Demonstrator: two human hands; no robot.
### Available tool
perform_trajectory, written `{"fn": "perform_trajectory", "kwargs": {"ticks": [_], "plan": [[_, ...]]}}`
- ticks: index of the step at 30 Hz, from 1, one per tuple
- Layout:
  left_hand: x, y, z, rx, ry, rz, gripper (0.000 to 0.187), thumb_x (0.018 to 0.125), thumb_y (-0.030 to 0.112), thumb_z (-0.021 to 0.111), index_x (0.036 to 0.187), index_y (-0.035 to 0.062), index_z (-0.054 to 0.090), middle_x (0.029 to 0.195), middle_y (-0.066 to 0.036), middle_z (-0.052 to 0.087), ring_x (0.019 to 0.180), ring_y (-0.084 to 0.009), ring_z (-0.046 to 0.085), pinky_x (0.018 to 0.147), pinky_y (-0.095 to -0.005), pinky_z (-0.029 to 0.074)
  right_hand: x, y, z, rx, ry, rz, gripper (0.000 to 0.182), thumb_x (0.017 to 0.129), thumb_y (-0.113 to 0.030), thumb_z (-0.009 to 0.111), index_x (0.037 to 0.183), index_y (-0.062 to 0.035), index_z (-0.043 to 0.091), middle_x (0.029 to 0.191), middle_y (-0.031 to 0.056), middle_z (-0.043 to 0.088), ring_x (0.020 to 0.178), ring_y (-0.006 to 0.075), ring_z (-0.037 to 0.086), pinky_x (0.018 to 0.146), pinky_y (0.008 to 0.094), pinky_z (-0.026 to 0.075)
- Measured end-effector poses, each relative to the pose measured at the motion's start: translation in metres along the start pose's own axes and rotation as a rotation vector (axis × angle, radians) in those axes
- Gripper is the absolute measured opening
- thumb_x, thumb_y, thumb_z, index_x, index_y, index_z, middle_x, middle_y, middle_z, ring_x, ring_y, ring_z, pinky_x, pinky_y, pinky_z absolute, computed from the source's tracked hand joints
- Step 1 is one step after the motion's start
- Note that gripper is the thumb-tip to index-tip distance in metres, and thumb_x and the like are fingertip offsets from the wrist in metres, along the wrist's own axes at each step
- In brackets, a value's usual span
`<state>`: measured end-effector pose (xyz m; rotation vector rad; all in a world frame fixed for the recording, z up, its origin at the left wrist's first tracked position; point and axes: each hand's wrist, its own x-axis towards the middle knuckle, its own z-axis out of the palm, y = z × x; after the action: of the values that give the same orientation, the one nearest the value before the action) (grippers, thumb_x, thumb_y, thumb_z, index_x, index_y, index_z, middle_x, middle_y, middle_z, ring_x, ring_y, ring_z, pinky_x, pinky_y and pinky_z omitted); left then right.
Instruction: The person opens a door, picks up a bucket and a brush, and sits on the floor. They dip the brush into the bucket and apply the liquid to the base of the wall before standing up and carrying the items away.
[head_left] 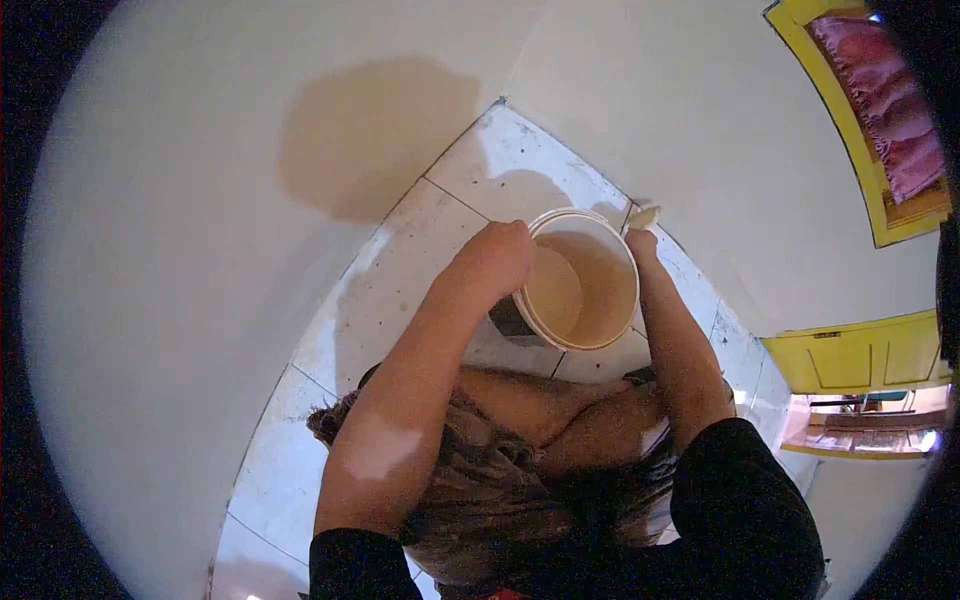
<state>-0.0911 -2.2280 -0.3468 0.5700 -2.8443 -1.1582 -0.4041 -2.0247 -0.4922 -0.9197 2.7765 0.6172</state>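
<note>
My left hand [505,255] is closed on the rim of a white plastic bucket [585,348], which tilts so that its mouth faces me. Beige paint [553,290] lies in the bottom, and the inner wall is coated with the same colour. On the far side of the bucket, my right hand [641,243] is closed round a paintbrush [647,216]; its pale head shows just past my fingers, at the foot of the right wall. The bucket partly hides that hand, and the brush's handle does not show.
White floor tiles [400,285], specked with drops, run into a corner between the left wall [190,200] and the right wall [720,130]. A yellow window frame [850,130] with a pink curtain [885,100] is at upper right. Below it stands a yellow door [860,355].
</note>
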Motion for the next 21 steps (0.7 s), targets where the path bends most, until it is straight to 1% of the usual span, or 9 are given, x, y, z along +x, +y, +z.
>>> {"fn": "perform_trajectory", "kwargs": {"ticks": [2, 4, 7, 9, 12, 13, 15, 19, 21], "plan": [[-0.002, 0.001, -0.006, 0.007, -0.040, -0.011, 0.023, 0.080, 0.012, 0.048, 0.088, -0.0055, 0.060, 0.088, -0.026, 0.061, 0.081, -0.0369, 0.061, 0.075, -0.0438, 0.048, 0.011, -0.008, 0.010, 0.000, 0.099, 0.117, 0.032, 0.085, -0.027, 0.040, 0.079, -0.0103, 0.067, 0.077, 0.0110, 0.066, 0.077, 0.0291, 0.063, 0.061, 0.0414, 0.046], [-0.005, 0.002, -0.014, 0.022, -0.094, -0.091, 0.022, 0.078, 0.011, 0.049, 0.088, -0.0057, 0.059, 0.090, -0.027, 0.060, 0.084, -0.0374, 0.060, 0.076, -0.0430, 0.048, 0.035, -0.018, 0.016, -0.047, 0.028, 0.042, 0.029, 0.084, -0.024, 0.044, 0.093, -0.0011, 0.059, 0.082, 0.0153, 0.064, 0.077, 0.0321, 0.063, 0.061, 0.0402, 0.048], [-0.015, -0.015, -0.030, 0.017, -0.098, -0.116, 0.032, 0.086, 0.028, 0.047, 0.089, -0.0028, 0.055, 0.090, -0.025, 0.059, 0.088, -0.0390, 0.057, 0.079, -0.0465, 0.045, 0.110, -0.035, 0.071, 0.500, 0.378, 0.346, 0.042, 0.080, -0.020, 0.050, 0.111, 0.0074, 0.039, 0.088, 0.0214, 0.062, 0.078, 0.0347, 0.062, 0.064, 0.0394, 0.050], [-0.023, -0.026, -0.036, 0.038, -0.057, -0.146, 0.031, 0.085, 0.027, 0.048, 0.089, -0.0022, 0.055, 0.090, -0.025, 0.059, 0.088, -0.0394, 0.057, 0.078, -0.0468, 0.045, 0.109, -0.083, 0.035, 1.034, 0.520, 0.484, 0.051, 0.077, -0.014, 0.049, 0.119, 0.0091, 0.032, 0.086, 0.0210, 0.060, 0.063, 0.0337, 0.061, 0.045, 0.0425, 0.047], [-0.030, -0.030, -0.041, 0.052, -0.027, -0.212, 0.029, 0.085, 0.027, 0.048, 0.090, -0.0015, 0.054, 0.090, -0.025, 0.059, 0.088, -0.0402, 0.056, 0.078, -0.0472, 0.045, 0.074, -0.139, -0.054, 1.281, 0.347, 0.442, 0.056, 0.078, -0.008, 0.047, 0.119, 0.0095, 0.014, 0.090, 0.0245, 0.055, 0.064, 0.0317, 0.060, 0.042, 0.0384, 0.047], [-0.031, -0.030, -0.043, 0.037, -0.037, -0.241, 0.029, 0.084, 0.027, 0.048, 0.090, -0.0015, 0.054, 0.090, -0.024, 0.059, 0.088, -0.0407, 0.056, 0.078, -0.0475, 0.045, 0.076, -0.153, -0.061, 1.291, 0.348, 0.440, 0.056, 0.078, -0.008, 0.047, 0.119, 0.0095, 0.014, 0.090, 0.0245, 0.055, 0.064, 0.0317, 0.060, 0.042, 0.0384, 0.047], [-0.034, -0.030, -0.049, 0.053, -0.020, -0.253, 0.030, 0.084, 0.027, 0.048, 0.091, -0.0018, 0.053, 0.090, -0.024, 0.059, 0.087, -0.0408, 0.056, 0.078, -0.0476, 0.045, 0.086, -0.173, -0.072, 1.259, 0.333, 0.450, 0.053, 0.077, -0.017, 0.053, 0.111, 0.0125, 0.025, 0.087, 0.0255, 0.058, 0.076, 0.0352, 0.062, 0.065, 0.0398, 0.051], [-0.038, -0.040, -0.051, 0.029, 0.004, -0.282, 0.029, 0.084, 0.026, 0.049, 0.091, -0.0021, 0.053, 0.091, -0.025, 0.058, 0.087, -0.0412, 0.056, 0.078, -0.0480, 0.044, 0.075, -0.196, -0.091, 1.324, 0.263, 0.316, 0.038, 0.078, -0.010, 0.048, 0.103, 0.0118, 0.029, 0.083, 0.0237, 0.056, 0.061, 0.0288, 0.059, 0.040, 0.0353, 0.046], [-0.041, -0.040, -0.051, 0.040, 0.010, -0.282, 0.029, 0.084, 0.026, 0.049, 0.090, -0.0022, 0.053, 0.090, -0.025, 0.058, 0.087, -0.0408, 0.056, 0.077, -0.0476, 0.045, 0.088, -0.202, -0.086, 1.144, 0.195, 0.145, 0.038, 0.078, -0.011, 0.049, 0.102, 0.0115, 0.030, 0.082, 0.0236, 0.057, 0.063, 0.0292, 0.060, 0.044, 0.0383, 0.047]]}}
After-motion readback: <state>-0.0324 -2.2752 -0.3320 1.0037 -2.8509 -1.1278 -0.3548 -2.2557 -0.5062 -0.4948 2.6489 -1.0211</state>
